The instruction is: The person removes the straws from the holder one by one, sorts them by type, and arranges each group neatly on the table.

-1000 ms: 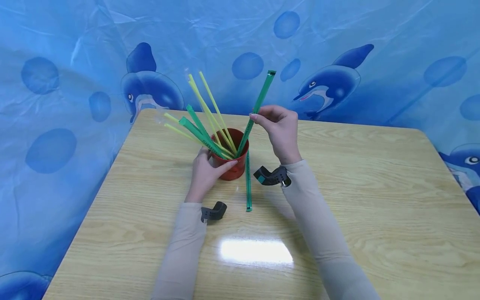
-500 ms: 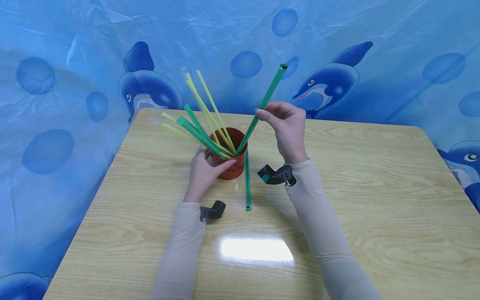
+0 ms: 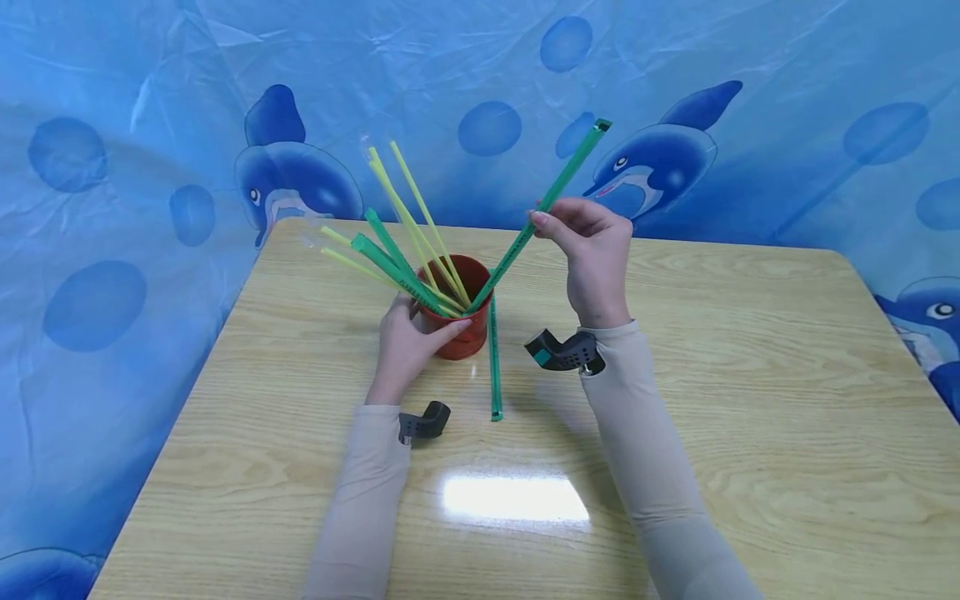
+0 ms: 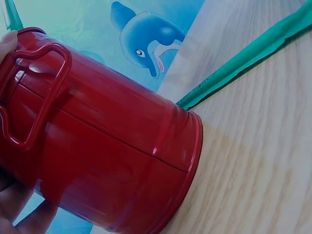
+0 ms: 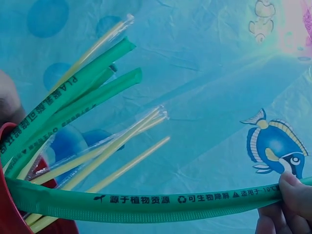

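Note:
My left hand (image 3: 403, 346) grips a red metal bucket (image 3: 461, 343) around its side, thumb along the front rim. In the left wrist view the wire-like side handle (image 4: 66, 68) of the bucket shows. My right hand (image 3: 600, 254) pinches a green paper-wrapped straw (image 3: 564, 177) between thumb and fingers, about midway along it. That straw slants up to the right, its lower end inside the bucket; printed characters run along the wrapper in the right wrist view. Several yellow straws (image 3: 413, 196), some in clear film, and other green wrapped straws (image 3: 384, 260) lean left out of the bucket.
Another green wrapped straw (image 3: 495, 375) lies on the wooden table (image 3: 750, 375), just right of the bucket. A blue dolphin-print sheet (image 3: 420, 67) hangs behind the table and along its left side. Black camera mounts sit on both wrists.
My right hand has moved right and slightly up, tilting the pinched green straw further to the right. The left hand and the bucket have stayed about where they were.

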Motion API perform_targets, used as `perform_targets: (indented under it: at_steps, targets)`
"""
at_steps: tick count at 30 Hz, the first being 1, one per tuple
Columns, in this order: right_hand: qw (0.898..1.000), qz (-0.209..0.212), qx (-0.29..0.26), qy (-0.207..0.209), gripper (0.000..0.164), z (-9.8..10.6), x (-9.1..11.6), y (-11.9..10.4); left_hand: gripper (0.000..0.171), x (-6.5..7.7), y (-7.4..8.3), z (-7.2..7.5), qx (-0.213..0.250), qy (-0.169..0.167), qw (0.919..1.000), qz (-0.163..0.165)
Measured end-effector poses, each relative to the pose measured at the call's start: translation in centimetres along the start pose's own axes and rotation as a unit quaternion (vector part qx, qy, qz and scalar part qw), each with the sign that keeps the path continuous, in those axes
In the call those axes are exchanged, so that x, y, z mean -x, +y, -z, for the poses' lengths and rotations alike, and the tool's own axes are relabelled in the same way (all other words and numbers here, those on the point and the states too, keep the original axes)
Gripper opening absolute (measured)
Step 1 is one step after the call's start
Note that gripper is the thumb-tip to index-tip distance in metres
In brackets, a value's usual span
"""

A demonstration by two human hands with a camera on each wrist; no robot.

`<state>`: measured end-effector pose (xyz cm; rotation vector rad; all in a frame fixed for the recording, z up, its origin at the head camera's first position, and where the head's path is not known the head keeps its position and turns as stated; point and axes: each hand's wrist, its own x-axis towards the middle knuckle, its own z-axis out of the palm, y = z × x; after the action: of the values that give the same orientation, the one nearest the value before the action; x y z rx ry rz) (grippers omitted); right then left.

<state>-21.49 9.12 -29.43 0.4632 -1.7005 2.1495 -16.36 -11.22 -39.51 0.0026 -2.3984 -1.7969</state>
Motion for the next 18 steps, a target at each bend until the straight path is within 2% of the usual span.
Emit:
perform_targets:
  at_steps: [3,7,14,18]
  targets:
    - [1.0,0.013,0.001,0.004,0.003,0.2,0.0,-0.2,0.081,0.0,0.0,0.1,0.002,0.002,1.0,-0.002]
    - [0.999,0.031,0.002,0.009,0.011,0.4,-0.1,-0.2,0.081,-0.1,0.0,0.1,0.005,0.005,0.9999,-0.009]
    - [0.999,0.021,-0.043,0.021,0.017,0.9,0.0,-0.5,0.081,0.0,0.0,0.2,-0.004,0.007,0.9999,-0.01]
    - [0.998,0.015,-0.062,0.027,0.009,1.2,0.1,-0.6,0.081,0.0,-0.1,0.2,-0.004,0.008,0.9999,-0.006]
